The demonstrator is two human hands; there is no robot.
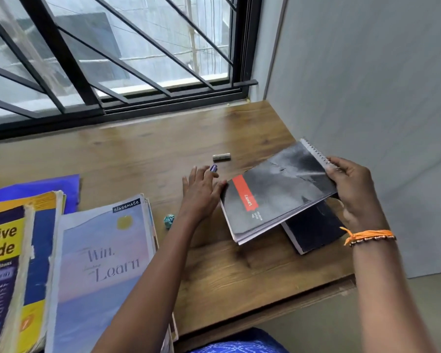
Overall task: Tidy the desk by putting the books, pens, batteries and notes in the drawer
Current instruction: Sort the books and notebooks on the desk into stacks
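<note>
Early stage by the look of it: nothing visibly stowed, no drawer in view. The right hand point(354, 192) grips the black spiral-bound notebook with a red label point(275, 192) by its wire edge, tilted up off the brown wooden surface point(143, 146); the left hand point(201, 193) lies with relaxed fingers against the notebook's near corner, holding nothing.

Still out on the surface:
- books: at least 5 – lifted notebook, dark book point(316, 225) beneath it, pale "Win, Learn" notebook point(99, 263), yellow-blue worn paperback point(8, 263), purple-blue cover point(36, 186) behind
- batteries: 1, pale cylinder point(221, 156)
- pens: 1, purple tip point(214, 168) beyond the left hand's fingers
- crumpled teal paper ball point(169, 220): 1, probably the note
</note>
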